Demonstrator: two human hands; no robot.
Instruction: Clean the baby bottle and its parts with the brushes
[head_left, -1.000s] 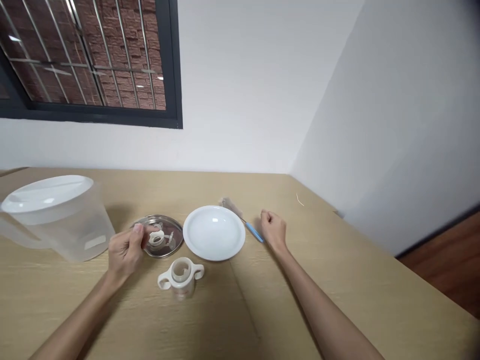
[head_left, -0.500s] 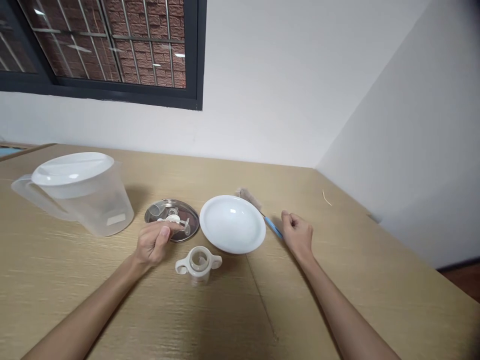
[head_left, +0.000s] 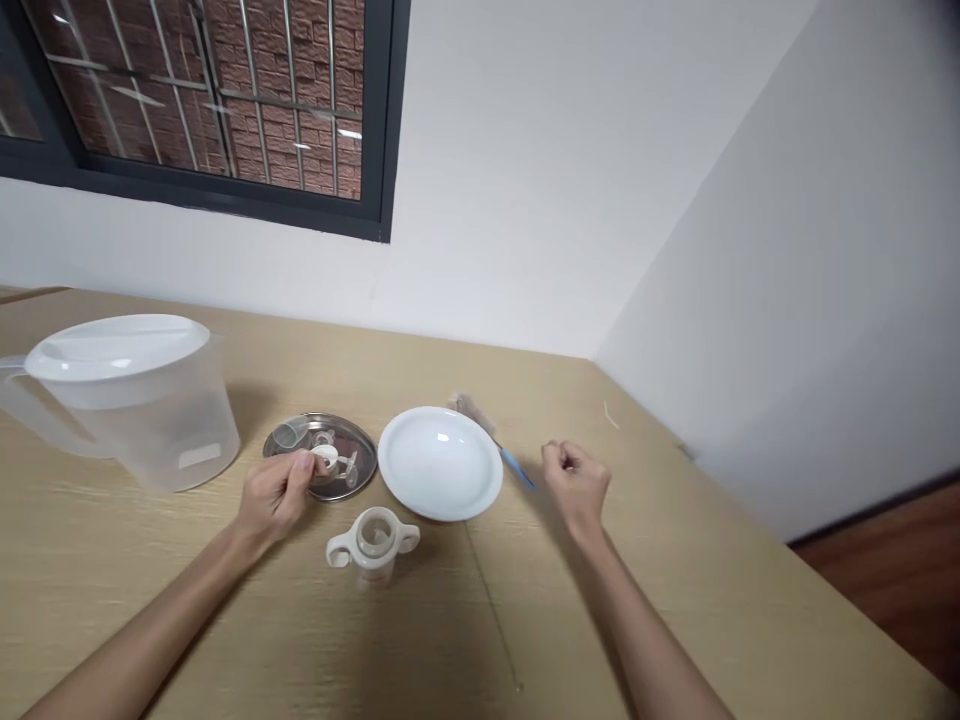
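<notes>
My left hand [head_left: 276,492] is closed in a pinch at the near left rim of an oval metal tray [head_left: 365,462]. Its fingertips overlap a round white piece [head_left: 325,457]; whether they grip something small is unclear. Also on the tray are a clear cup-like piece [head_left: 291,433] and a clear stemmed piece [head_left: 349,470]. My right hand [head_left: 577,485] forms a loose fist above the table, right of a blue-handled brush [head_left: 517,467], with nothing visible in it. Between the hands are a white bowl [head_left: 440,465] and a two-handled cup [head_left: 375,540], upright and without a lid.
A translucent lidded pitcher [head_left: 157,420] stands at the left. A thin wire-like rod [head_left: 491,605] lies on the table [head_left: 450,660] in front of the bowl. A small pale strip [head_left: 611,416] lies at the back right. A wall and barred window are behind.
The view has turned slightly right, shifting the table items left in the picture. My left hand's index finger, stretched over the tray before, has drawn back into a pinch. My right hand remains closed.
</notes>
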